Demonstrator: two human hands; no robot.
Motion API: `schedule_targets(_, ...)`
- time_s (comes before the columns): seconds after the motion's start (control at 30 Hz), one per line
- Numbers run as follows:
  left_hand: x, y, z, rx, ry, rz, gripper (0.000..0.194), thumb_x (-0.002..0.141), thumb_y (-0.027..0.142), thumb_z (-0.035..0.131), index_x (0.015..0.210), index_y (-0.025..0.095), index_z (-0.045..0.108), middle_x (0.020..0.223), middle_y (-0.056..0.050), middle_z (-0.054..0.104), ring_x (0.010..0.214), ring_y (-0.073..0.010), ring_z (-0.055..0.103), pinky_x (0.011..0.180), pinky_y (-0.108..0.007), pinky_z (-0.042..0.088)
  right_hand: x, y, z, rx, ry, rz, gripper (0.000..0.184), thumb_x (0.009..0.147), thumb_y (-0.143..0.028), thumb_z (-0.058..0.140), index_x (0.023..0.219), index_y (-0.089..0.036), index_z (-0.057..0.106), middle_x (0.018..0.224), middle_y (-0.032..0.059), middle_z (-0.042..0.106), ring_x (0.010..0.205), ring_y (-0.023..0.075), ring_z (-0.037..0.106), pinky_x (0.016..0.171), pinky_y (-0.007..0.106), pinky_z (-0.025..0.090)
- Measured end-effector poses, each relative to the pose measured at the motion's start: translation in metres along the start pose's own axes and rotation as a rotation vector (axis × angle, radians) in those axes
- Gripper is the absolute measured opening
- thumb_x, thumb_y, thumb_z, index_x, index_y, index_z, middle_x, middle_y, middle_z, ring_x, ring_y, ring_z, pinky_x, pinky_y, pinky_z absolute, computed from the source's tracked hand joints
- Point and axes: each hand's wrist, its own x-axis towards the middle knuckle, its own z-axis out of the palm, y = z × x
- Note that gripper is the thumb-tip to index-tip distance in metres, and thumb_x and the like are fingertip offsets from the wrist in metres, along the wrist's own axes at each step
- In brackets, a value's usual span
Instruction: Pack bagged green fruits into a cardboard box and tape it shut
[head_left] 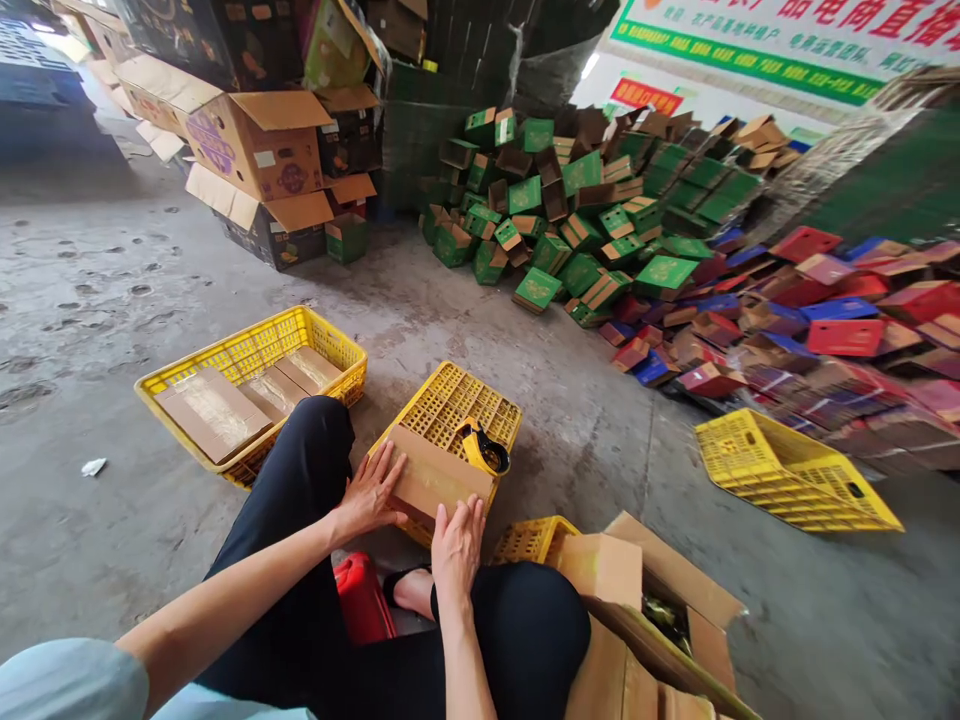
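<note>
A flat brown cardboard box (435, 472) lies on an upturned yellow crate (457, 385) between my knees. My left hand (373, 490) rests on the box's left end with its fingers stretched out. On the near right part of the box, my right hand (457, 545) lies with its fingers extended. Just beyond the box, a yellow and black tape dispenser (484, 447) sits on the crate. To the left, a yellow crate (352, 362) holds several taped cardboard boxes (214, 410).
An open carton (652, 600) with dark contents stands at my right knee. Farther right is another yellow crate (795, 475). Green boxes (551, 255) and red and blue boxes (825, 300) are heaped ahead. Large cartons (259, 150) are stacked at the back left. Something red (362, 597) lies under my legs.
</note>
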Motion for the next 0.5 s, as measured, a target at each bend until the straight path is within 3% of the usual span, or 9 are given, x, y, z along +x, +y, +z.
schedule_targets(0.23, 0.001, 0.006, -0.011, 0.030, -0.005, -0.037, 0.110, 0.078, 0.063, 0.083, 0.168, 0.022, 0.036, 0.175, -0.024, 0.023, 0.160, -0.0478, 0.023, 0.126, -0.067, 0.020, -0.001, -0.051, 0.011, 0.093, -0.088, 0.068, 0.065, 0.111, -0.051, 0.035, 0.137, 0.001, 0.064, 0.151, 0.0368, 0.055, 0.148, 0.0434, 0.052, 0.120, 0.062, 0.042)
schedule_targets(0.4, -0.003, 0.005, -0.011, 0.007, 0.031, -0.041, 0.078, 0.099, 0.036, 0.060, 0.170, 0.027, 0.031, 0.175, -0.020, 0.028, 0.161, -0.0431, 0.024, 0.125, -0.069, 0.021, 0.012, -0.091, 0.021, 0.168, -0.154, -0.025, 0.060, 0.113, -0.043, 0.033, 0.145, -0.002, 0.062, 0.149, 0.0298, 0.060, 0.145, 0.0401, 0.055, 0.119, 0.059, 0.045)
schedule_targets(0.5, -0.005, 0.003, -0.008, 0.020, 0.041, -0.047, 0.073, 0.102, 0.029, 0.051, 0.171, 0.028, 0.027, 0.175, -0.017, 0.029, 0.161, -0.0394, 0.024, 0.126, -0.068, 0.020, 0.021, -0.104, 0.026, 0.217, -0.200, -0.078, 0.056, 0.113, -0.038, 0.035, 0.151, -0.005, 0.058, 0.150, 0.0236, 0.062, 0.145, 0.0347, 0.057, 0.122, 0.052, 0.045)
